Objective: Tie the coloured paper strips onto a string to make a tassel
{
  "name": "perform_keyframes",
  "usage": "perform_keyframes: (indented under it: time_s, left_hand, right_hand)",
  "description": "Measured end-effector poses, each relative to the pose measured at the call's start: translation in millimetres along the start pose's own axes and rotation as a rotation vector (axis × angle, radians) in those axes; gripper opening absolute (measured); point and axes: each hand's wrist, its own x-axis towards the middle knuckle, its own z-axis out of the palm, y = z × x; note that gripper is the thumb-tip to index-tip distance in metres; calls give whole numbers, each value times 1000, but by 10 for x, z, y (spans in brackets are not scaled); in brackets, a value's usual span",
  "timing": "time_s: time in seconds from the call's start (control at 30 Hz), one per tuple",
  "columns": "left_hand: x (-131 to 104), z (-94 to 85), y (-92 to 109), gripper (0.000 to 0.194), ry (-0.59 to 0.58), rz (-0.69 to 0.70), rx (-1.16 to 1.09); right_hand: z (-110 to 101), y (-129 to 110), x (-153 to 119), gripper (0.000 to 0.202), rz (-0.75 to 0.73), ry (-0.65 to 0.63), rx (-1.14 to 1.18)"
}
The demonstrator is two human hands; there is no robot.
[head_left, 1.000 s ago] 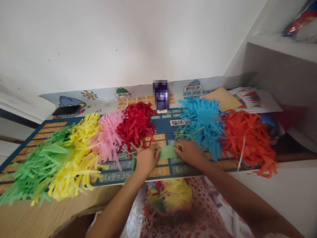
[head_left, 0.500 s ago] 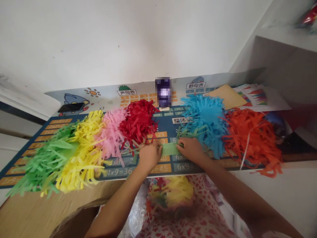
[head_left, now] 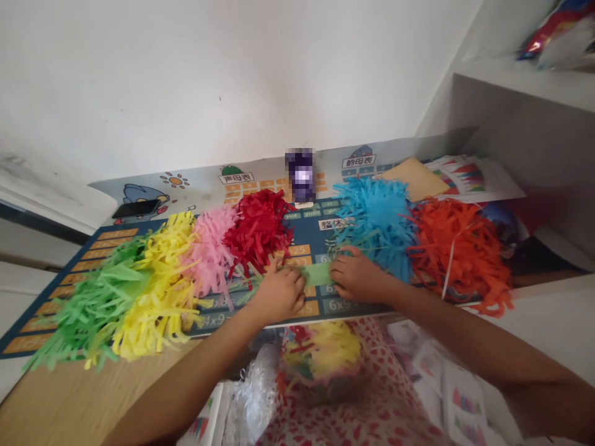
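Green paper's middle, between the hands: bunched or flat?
Flat: the green paper shows as a smooth band between the left hand and right hand.

Deep red on fringed bunch [head_left: 260, 226]. Left of red bunch, moving outward: pink on first bunch [head_left: 209, 251], bright yellow on second bunch [head_left: 158, 310], green on third bunch [head_left: 95, 303]. Right of red bunch: sky blue on closer bunch [head_left: 376, 207], orange-red on farther bunch [head_left: 460, 248]. Nearer than red bunch, slightly right: pale green on flat strip [head_left: 318, 274]. Beneath red bunch: dark blue on mat [head_left: 304, 238], patterned with orange and slate boxes. Behind red bunch: off-white, dark-specked on wall [head_left: 232, 80]. Below red bunch: heart-like red spots on whitish fabric [head_left: 395, 387].
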Motion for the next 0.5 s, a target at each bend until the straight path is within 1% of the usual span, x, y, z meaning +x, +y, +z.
perform_keyframes:
  time_s: [0.07,0.2,0.3,0.33,0.43,0.5]
  left_hand:
    - [-3,40,-2,16,44,-21,-14]
    - [-12,179,-73,14,150,-53,-56]
    - [-21,247,-133,13,193,-101,-125]
    - [-25,257,-149,12,201,-106,-144]
    - [-55,268,-189,14,214,-63,-142]
    - [-92,274,-216,19,213,-11,-141]
  right_hand:
    - [19,54,21,12,21,26,22]
    - [34,101,41,9,163,90,130]
    - [38,59,28,31,173,117,125]
    - [48,43,23,32,167,127,106]
    - [111,39,-1,11,138,164,68]
    - [172,80,-30,12,117,187,85]
